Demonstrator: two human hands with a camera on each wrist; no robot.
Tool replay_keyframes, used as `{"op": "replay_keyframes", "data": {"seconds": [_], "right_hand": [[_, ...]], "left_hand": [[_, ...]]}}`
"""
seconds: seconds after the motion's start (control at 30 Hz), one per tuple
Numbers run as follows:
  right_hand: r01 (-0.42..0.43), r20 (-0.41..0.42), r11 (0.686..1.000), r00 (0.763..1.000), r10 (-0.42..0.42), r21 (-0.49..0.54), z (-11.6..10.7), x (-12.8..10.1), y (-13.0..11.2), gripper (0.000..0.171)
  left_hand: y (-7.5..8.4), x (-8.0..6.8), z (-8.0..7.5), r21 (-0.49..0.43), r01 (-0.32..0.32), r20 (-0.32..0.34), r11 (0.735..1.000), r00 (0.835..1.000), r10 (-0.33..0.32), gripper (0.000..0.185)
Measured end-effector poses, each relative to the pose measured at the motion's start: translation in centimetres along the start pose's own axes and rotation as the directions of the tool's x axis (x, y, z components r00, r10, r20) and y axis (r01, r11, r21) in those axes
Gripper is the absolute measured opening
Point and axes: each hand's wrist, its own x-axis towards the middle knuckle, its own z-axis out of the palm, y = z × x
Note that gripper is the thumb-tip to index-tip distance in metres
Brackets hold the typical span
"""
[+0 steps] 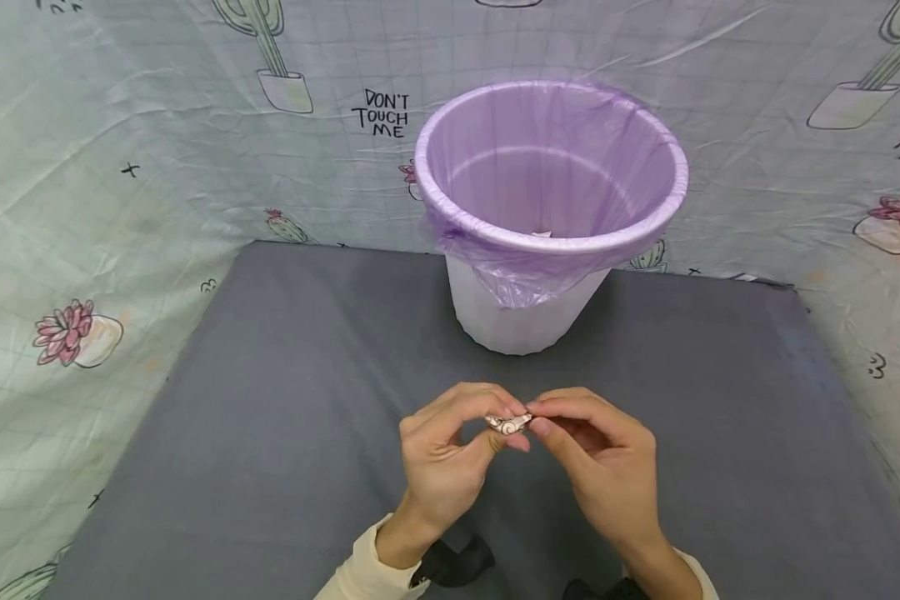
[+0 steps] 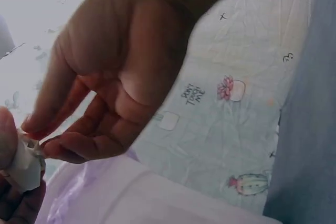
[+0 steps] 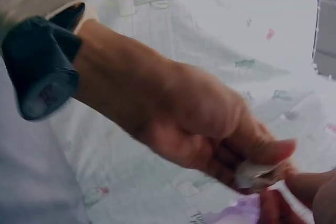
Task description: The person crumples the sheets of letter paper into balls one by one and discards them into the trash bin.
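Note:
A small white wrapper with a brown swirl print (image 1: 507, 425), twisted narrow at its end, is between the two hands over the grey cloth. My left hand (image 1: 446, 458) pinches one end of it between thumb and fingers. From the other side, my right hand (image 1: 607, 467) pinches the opposite end with thumb and forefinger, the two hands' fingertips almost meeting. In the left wrist view the crumpled white wrapper (image 2: 25, 166) shows at the fingertips. Fingers partly cover the wrapper (image 3: 254, 176) in the right wrist view, and what it encloses is hidden.
Just beyond the hands stands a white bin (image 1: 521, 312) lined with a purple plastic bag (image 1: 525, 242). A small pale scrap (image 1: 542, 234) shows inside it. Grey cloth (image 1: 307, 400) covers the surface, with cactus-printed fabric (image 1: 195, 125) hanging behind and at both sides.

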Motion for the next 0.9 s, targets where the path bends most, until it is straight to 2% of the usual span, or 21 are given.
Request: {"op": "replay_keyframes", "data": {"seconds": [0.07, 0.13, 0.17, 0.23, 0.3, 0.33, 0.43, 0.63, 0.8, 0.9], "right_hand": [[0.092, 0.018, 0.996, 0.996, -0.092, 0.01, 0.1, 0.1, 0.4, 0.017], [0.227, 0.056, 0.972, 0.973, -0.224, -0.067, 0.4, 0.4, 0.9, 0.019], [0.302, 0.072, 0.946, 0.953, -0.295, -0.114, 0.6, 0.6, 1.1, 0.021], [0.437, 0.087, 0.876, 0.899, -0.429, -0.204, 1.1, 1.0, 1.4, 0.025], [0.516, 0.076, 0.809, 0.852, -0.517, -0.282, 1.5, 1.4, 1.5, 0.026], [0.537, 0.063, 0.793, 0.837, -0.544, -0.288, 1.6, 1.5, 1.5, 0.027], [0.567, 0.045, 0.772, 0.813, -0.581, -0.286, 1.6, 1.8, 1.5, 0.027], [0.594, 0.115, 0.723, 0.794, -0.597, -0.353, 0.9, 1.7, 1.7, 0.032], [0.621, 0.17, 0.703, 0.778, -0.604, -0.346, 0.6, 2.3, 0.5, 0.024], [0.633, 0.173, 0.689, 0.768, -0.616, -0.353, 0.6, 2.4, -0.1, 0.022]], "left_hand": [[0.0, 0.0, 0.0, -0.044, 0.033, -0.032, 0.999, 0.999, -0.035, 0.02], [0.0, -0.1, 0.0, -0.099, 0.085, -0.082, 0.991, 0.992, -0.093, 0.02], [-0.1, -0.1, 0.0, -0.139, 0.111, -0.108, 0.984, 0.986, -0.127, 0.02], [-0.1, -0.3, 0.1, -0.209, 0.151, -0.142, 0.966, 0.973, -0.183, 0.022], [-0.2, -0.5, 0.4, -0.254, 0.158, -0.158, 0.954, 0.966, -0.202, 0.025], [-0.2, -0.5, 0.5, -0.268, 0.151, -0.16, 0.952, 0.967, -0.199, 0.025], [-0.3, -0.7, 0.8, -0.241, 0.123, -0.168, 0.963, 0.972, -0.166, 0.026], [-0.2, -1.0, 1.1, -0.106, 0.033, -0.183, 0.994, 0.982, -0.052, 0.024], [0.0, -0.7, 1.3, -0.042, -0.042, -0.163, 0.998, 0.986, 0.034, 0.021], [0.4, -0.5, 1.6, -0.027, -0.079, -0.139, 0.996, 0.987, 0.075, 0.02]]}}
